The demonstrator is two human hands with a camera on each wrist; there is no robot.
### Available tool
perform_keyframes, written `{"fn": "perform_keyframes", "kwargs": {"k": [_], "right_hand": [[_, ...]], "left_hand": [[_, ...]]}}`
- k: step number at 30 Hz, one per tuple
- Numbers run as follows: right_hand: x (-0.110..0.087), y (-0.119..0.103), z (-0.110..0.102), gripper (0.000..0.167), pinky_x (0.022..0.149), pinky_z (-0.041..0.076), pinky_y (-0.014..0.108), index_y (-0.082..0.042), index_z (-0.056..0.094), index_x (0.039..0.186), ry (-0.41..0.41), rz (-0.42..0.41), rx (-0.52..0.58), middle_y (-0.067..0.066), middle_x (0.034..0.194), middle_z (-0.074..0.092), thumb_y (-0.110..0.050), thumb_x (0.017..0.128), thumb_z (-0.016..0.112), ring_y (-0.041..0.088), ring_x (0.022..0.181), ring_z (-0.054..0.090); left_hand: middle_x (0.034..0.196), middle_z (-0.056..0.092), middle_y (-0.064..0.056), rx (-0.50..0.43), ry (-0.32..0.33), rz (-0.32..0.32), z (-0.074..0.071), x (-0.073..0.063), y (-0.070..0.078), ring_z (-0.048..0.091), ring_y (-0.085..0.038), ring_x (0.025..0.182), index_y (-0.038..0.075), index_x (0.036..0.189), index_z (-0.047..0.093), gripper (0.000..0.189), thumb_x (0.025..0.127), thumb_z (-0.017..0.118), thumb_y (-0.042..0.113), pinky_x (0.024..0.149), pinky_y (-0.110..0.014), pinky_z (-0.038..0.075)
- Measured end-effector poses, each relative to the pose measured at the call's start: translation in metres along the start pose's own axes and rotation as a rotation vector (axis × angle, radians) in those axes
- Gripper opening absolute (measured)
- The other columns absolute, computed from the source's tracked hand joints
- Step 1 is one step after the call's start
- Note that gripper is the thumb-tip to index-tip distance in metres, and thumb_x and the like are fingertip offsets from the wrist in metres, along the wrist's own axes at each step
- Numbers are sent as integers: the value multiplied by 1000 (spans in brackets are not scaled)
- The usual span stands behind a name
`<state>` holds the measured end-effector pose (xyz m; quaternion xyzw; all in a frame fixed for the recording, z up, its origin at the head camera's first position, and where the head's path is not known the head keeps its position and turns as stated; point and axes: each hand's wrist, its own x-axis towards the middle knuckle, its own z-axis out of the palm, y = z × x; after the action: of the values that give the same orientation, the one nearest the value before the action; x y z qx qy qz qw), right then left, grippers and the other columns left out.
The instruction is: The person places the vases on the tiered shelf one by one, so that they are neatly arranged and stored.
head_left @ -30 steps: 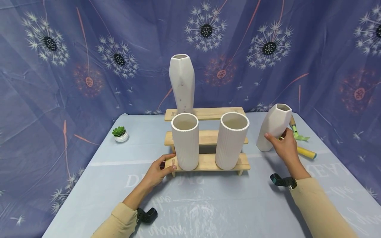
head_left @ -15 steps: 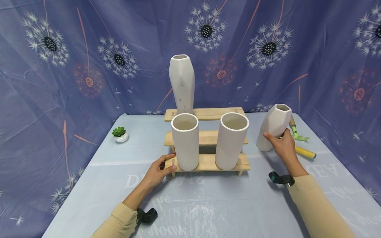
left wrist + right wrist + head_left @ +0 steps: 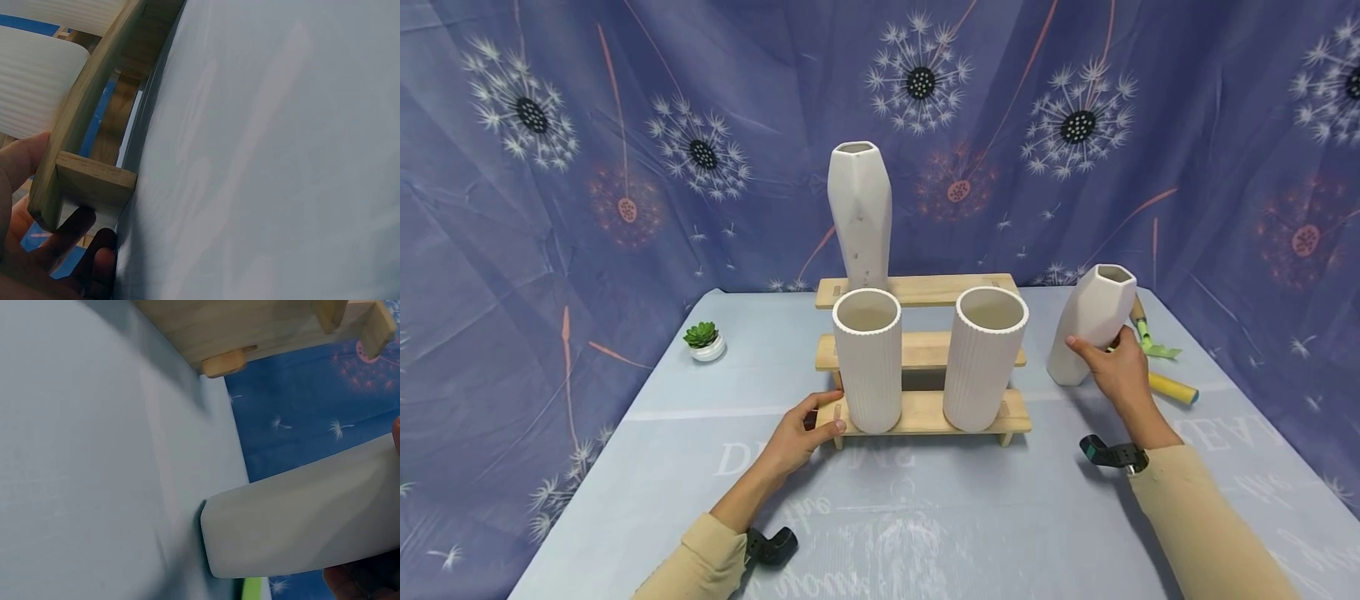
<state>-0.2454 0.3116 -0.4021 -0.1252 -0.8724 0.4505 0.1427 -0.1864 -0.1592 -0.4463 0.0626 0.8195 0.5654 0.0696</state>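
Observation:
My left hand (image 3: pixel 797 437) grips the left end of the lowest step of a wooden three-tier stand (image 3: pixel 917 410), thumb on top and fingers underneath in the left wrist view. On that step stand two white ribbed cylindrical vases, a left ribbed vase (image 3: pixel 868 367) and a right ribbed vase (image 3: pixel 983 362). A taller white faceted vase (image 3: pixel 860 212) stands at the left of the top tier. To the right of the stand, my right hand (image 3: pixel 1122 375) holds a second faceted vase (image 3: pixel 300 519) around its side, its base close over the table.
A small potted succulent (image 3: pixel 703 340) sits at the back left of the table (image 3: pixel 1000 517). Behind the right hand lie a green-headed garden tool (image 3: pixel 1150 343) and a yellow handle (image 3: pixel 1174 388). A blue dandelion-print cloth (image 3: pixel 760 100) hangs around the back and sides.
The right hand has shifted only slightly around the faceted vase. The whole head view sits a few pixels lower. The left hand keeps its hold on the stand.

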Motion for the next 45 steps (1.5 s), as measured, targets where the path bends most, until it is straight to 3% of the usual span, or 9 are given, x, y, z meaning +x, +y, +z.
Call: {"fn": "perform_keyframes", "kwargs": {"k": [7,13,26,32,45], "right_hand": [[-4,-25,-13,88,95,41,57,-3,27,144,29,-50,48,25,138,44,-53,83,64,39,124,45],[-5,-55,-26,87,98,40,58,-2,27,143,30,-64,91,24,140,43,-52,82,65,40,126,45],[-3,-115,-47,77,101,35,63,-23,30,146,13,-174,167,15,146,41,-47,83,67,40,130,43],[2,-137,-46,76,103,34,61,-23,31,146,-16,-199,212,14,146,40,-44,83,68,38,130,43],[12,-166,-25,76,104,38,55,-18,32,145,-171,-261,312,13,141,43,-36,82,72,29,126,46]], "left_hand": [[109,59,-13,2,1,8,0,0,-1,55,-14,91,20,131,54,49,85,71,23,74,-26,45],[110,58,-14,4,-1,10,-1,0,-2,55,-14,92,20,132,54,50,85,70,24,73,-25,45],[108,58,-14,5,0,10,-2,-1,-1,53,-15,90,20,132,54,50,85,70,24,70,-25,44],[109,58,-14,3,-2,10,-1,-1,0,53,-15,91,19,132,53,50,85,70,24,70,-25,44],[107,60,-13,14,9,-2,1,0,-2,56,-15,91,23,131,55,49,84,71,23,74,-27,45]]}}
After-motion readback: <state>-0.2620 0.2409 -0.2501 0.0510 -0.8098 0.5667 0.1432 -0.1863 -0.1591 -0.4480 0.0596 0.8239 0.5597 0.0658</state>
